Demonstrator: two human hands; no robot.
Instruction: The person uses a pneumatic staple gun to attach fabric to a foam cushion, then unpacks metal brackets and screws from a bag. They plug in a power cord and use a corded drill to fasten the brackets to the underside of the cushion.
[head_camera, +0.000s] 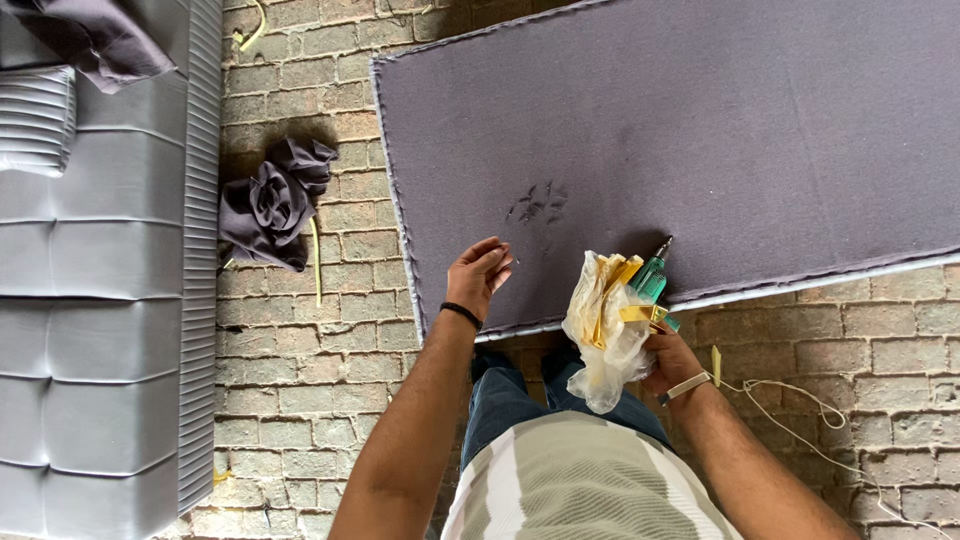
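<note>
The left hand (478, 275) pinches something too small to see over the purple panel (700, 130), while the right hand (668, 358) holds a plastic bag (600, 345) and a green screwdriver (652, 275) tight.

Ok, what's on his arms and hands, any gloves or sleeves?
No gloves and no sleeves in view: both forearms are bare. The left hand has a thin black band round its wrist. The right hand has a pale, beige strap round its wrist. No rings that I can make out.
</note>
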